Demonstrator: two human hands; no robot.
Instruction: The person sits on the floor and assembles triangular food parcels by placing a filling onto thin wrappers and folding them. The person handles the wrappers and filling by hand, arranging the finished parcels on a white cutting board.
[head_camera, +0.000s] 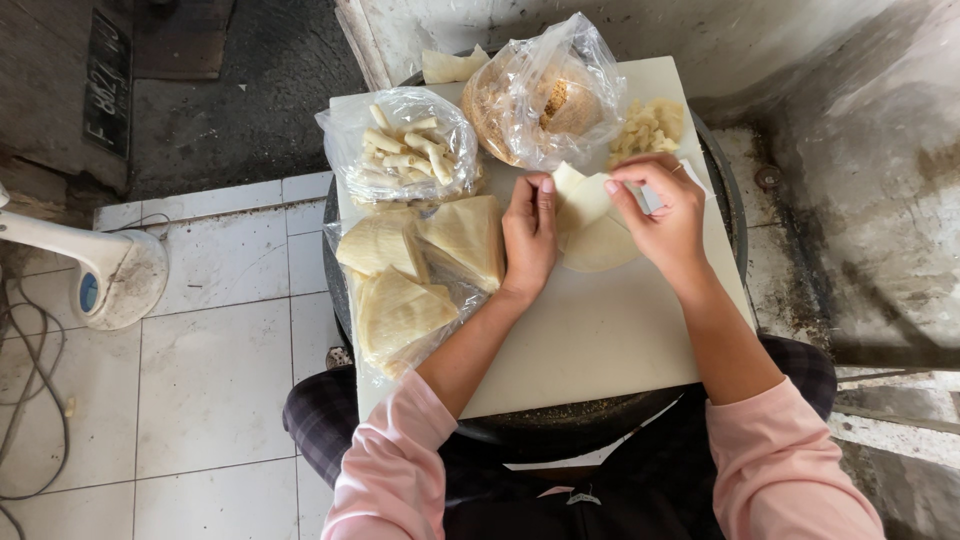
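Here a thin pale pastry sheet (590, 215) lies on the cream cutting board (600, 340), near its far right part, with its upper half folded up off the board. The left hand (528, 235) rests at the sheet's left edge, fingers held together and pressed on the fold, thumb tucked alongside. The right hand (665, 215) pinches the sheet's upper right corner between thumb and forefinger, the other fingers curled close over it. Both wrists come out of pink sleeves (395, 470).

Just behind the right hand sits a small heap of pale filling pieces (652, 128), loose on the board. To its left stands a clear plastic bag of brown crumbs (545, 100), and further left another clear bag holding short rolled pastries (405, 150). Nearer the person, left of the left hand, three folded triangles of pastry (420, 265) lie on a clear plastic sheet, touching one another. One more pale sheet (450, 65) peeks out behind the bags at the board's far edge.

The board rests on a round dark tub (725, 200). On the white tiled floor (200, 360) to the left stands the white base of a fan (110, 275).
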